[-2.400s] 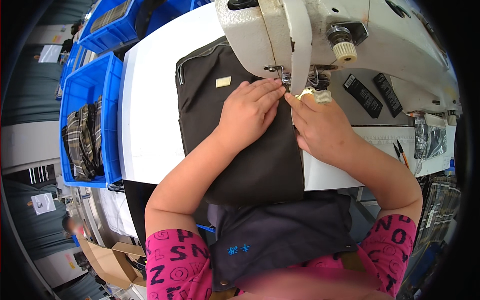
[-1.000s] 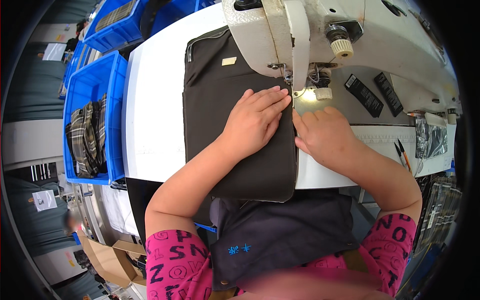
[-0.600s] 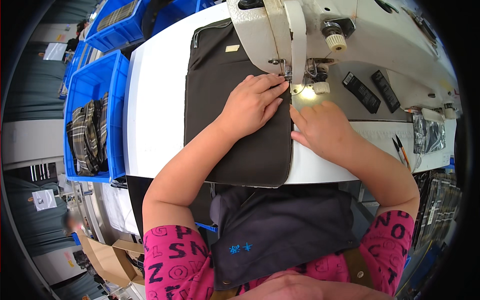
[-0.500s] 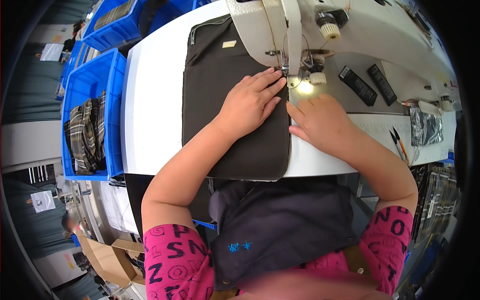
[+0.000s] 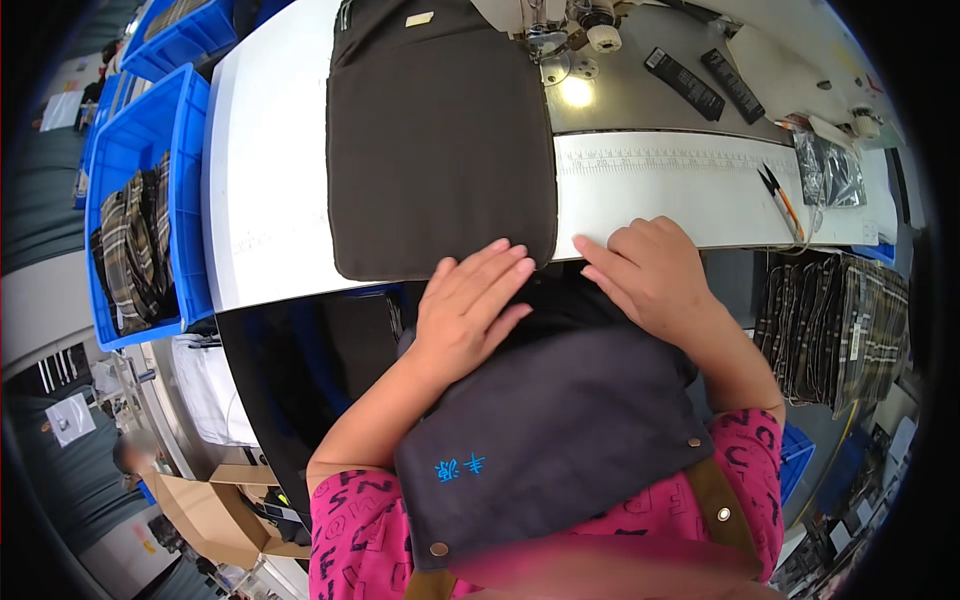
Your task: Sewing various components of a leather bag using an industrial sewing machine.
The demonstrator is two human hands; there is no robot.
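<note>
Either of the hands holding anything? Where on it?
Nothing visibly gripped. Left hand lays flat fingers over the near edge of the dark fabric panel, by its right corner; right hand is apart from it.

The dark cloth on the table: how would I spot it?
Find the sewing machine at the white table. The dark cloth lies mostly to its left, near edge at the left hand. Unlike the plaid fabric in the blue bin, it's unpatterned, with one pale tag.

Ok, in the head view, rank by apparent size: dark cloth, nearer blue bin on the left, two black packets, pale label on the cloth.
Dark cloth
Nearer blue bin
Left black packet and right black packet: too alike to rank
Pale label
</note>
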